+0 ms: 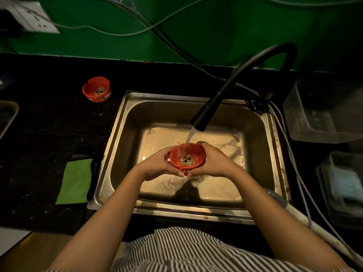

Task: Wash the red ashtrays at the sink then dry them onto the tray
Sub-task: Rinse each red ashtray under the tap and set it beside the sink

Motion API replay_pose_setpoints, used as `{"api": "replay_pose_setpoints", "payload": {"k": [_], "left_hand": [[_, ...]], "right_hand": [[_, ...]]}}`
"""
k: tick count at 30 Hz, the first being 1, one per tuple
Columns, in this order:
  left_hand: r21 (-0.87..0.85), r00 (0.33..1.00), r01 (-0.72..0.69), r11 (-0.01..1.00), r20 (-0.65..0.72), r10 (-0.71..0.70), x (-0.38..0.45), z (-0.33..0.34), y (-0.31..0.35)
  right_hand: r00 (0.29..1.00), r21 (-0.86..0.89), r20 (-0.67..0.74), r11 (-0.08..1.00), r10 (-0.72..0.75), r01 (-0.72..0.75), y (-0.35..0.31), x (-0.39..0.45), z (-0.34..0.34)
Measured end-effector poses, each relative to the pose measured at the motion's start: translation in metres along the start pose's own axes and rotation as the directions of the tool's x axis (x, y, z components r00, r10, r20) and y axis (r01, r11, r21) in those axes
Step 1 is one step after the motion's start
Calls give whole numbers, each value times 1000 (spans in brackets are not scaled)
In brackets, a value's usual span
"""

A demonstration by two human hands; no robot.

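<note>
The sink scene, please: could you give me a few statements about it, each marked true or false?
1. Both hands, left hand and right hand, hold one red ashtray under running water. True.
2. The second ashtray sits inside the sink. False: it stands on the counter, left of the sink.
3. The faucet is black. True.
4. The green cloth lies right of the sink. False: it lies on the left.

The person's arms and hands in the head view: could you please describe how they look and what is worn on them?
Both forearms are bare, with no sleeves reaching them. The left hand and right hand wear no gloves, and no rings, watch or bracelet show. The only clothing visible is a black-and-white striped garment at the bottom edge of the view.
</note>
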State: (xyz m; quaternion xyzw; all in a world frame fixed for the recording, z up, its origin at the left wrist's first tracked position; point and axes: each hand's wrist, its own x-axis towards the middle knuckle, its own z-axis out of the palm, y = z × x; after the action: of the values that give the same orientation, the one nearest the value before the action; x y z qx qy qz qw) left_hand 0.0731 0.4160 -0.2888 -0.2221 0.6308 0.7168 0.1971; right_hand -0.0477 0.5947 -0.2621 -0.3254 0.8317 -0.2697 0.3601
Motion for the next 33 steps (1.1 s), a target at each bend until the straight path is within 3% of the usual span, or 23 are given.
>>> {"api": "replay_pose_setpoints", "payload": {"k": [3, 8, 12, 15, 20, 23, 26, 29, 33], "left_hand": [[9, 999, -51, 999, 3, 50, 7, 10, -2], [193, 971, -204, 960, -82, 223, 16, 23, 2], [272, 924, -310, 911, -141, 356, 19, 25, 4], [314, 912, -327, 891, -143, 385, 19, 18, 7], [281, 954, -257, 925, -80, 290, 8, 1, 21], [107, 984, -170, 980, -30, 175, 0, -5, 27], [-78, 997, -73, 994, -28, 71, -4, -7, 25], [-252, 1000, 5, 968, 12, -2, -2, -6, 17], [-324, 994, 101, 941, 66, -84, 5, 2, 0]], "right_hand": [[996, -121, -74, 992, -49, 40, 0, 0, -1], [972, -192, -203, 978, -119, 79, 3, -3, 6], [935, -164, -309, 978, -172, 126, 5, -5, 15], [937, -32, -312, 987, -160, 158, 6, -4, 20], [981, 196, -174, 973, -89, 123, 9, 1, 18], [996, 227, -73, 971, -55, 71, 11, 0, 21], [995, 259, -58, 961, -84, 97, 14, -4, 24], [987, 212, -88, 966, -133, 149, 16, -9, 20], [978, 72, -97, 979, -182, 189, 17, -13, 11]]}}
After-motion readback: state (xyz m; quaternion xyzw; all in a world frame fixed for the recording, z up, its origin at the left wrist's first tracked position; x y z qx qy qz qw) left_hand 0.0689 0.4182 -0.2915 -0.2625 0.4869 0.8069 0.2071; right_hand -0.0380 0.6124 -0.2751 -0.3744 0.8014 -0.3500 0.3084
